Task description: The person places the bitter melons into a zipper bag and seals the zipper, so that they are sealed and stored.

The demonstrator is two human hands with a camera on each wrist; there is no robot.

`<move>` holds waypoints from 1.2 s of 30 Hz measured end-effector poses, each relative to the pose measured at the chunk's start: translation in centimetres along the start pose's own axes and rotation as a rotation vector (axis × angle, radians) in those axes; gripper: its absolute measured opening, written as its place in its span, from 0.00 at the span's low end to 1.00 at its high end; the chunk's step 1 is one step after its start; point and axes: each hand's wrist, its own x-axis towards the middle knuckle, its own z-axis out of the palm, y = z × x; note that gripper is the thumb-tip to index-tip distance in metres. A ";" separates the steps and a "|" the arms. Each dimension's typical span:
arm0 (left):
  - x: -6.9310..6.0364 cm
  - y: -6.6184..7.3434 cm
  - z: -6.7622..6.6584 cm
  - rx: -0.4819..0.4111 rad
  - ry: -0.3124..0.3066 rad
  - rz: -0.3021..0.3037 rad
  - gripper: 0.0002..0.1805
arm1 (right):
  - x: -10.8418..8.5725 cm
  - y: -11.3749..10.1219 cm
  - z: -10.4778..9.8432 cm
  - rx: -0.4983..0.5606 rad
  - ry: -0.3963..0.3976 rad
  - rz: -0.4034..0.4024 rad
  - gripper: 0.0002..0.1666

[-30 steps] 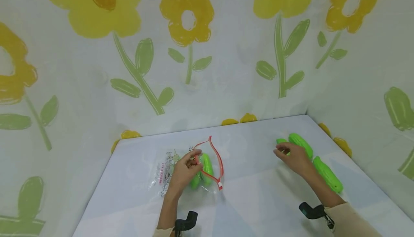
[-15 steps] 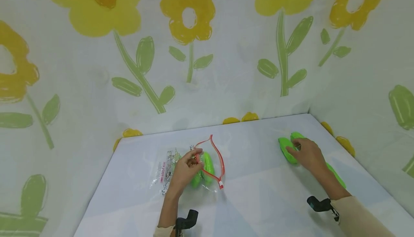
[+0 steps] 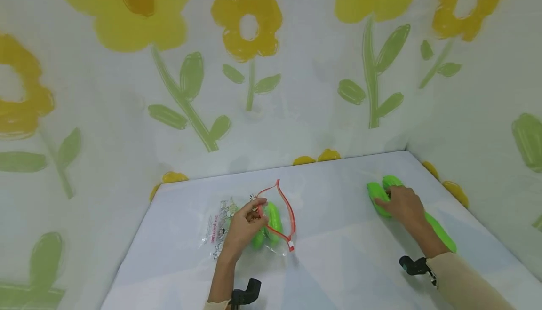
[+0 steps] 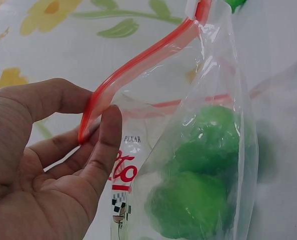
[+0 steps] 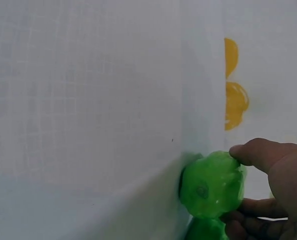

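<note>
My left hand point(image 3: 243, 232) pinches the red zip edge point(image 4: 133, 62) of a clear printed zip bag point(image 3: 215, 230) between thumb and fingers. The bag's mouth gapes. Inside lie green cucumber-shaped toys point(image 4: 188, 202), seen through the plastic. At the right of the table my right hand point(image 3: 404, 206) grips a green toy cucumber point(image 3: 376, 196), thumb on one side and fingers on the other in the right wrist view. A second toy cucumber point(image 3: 390, 181) lies just behind it, partly hidden by the fingers. Another toy cucumber point(image 3: 441, 235) is partly covered by the right forearm.
The white table point(image 3: 326, 206) stretches between the two hands. Flower-printed cloth walls point(image 3: 296, 126) rise behind the table and at its sides. A black wrist camera point(image 3: 246, 292) sits on the left wrist, another point(image 3: 411, 266) on the right.
My right hand has moved slightly right and closed its thumb and fingers on the front toy cucumber. The left hand keeps its pinch on the bag's edge.
</note>
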 end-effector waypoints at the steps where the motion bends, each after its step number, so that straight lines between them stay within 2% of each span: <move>1: -0.1 0.0 0.0 0.001 0.007 0.001 0.26 | 0.1 -0.1 0.2 -0.001 -0.005 0.007 0.36; 4: -0.2 -0.1 -0.1 -0.001 0.011 0.004 0.26 | 0.3 -0.2 0.3 0.003 -0.016 0.031 0.37; 8: 0.0 -0.3 0.1 -0.024 -0.014 -0.001 0.27 | -0.1 -0.4 0.0 0.032 -0.014 0.051 0.37; 15: 0.2 -0.4 0.0 -0.008 0.010 -0.010 0.27 | -0.7 -1.6 -0.3 0.129 -0.023 -0.013 0.36; 21: 0.0 -0.4 -0.2 -0.013 0.001 -0.006 0.26 | -1.3 -4.0 -0.2 0.203 -0.050 -0.057 0.36; 25: 0.0 -0.2 0.0 -0.016 0.000 -0.018 0.26 | -1.9 -5.6 0.0 0.239 -0.039 -0.089 0.34; 28: -0.2 0.3 0.2 -0.007 0.002 -0.030 0.26 | -2.2 -6.7 0.2 0.277 -0.035 -0.095 0.33; 30: -0.4 1.2 0.3 -0.001 0.003 -0.029 0.26 | -2.3 -7.3 0.3 0.303 -0.042 -0.092 0.33; 36: -1.1 2.9 0.4 0.017 0.008 -0.010 0.25 | -2.6 -9.0 0.9 0.360 -0.063 -0.081 0.32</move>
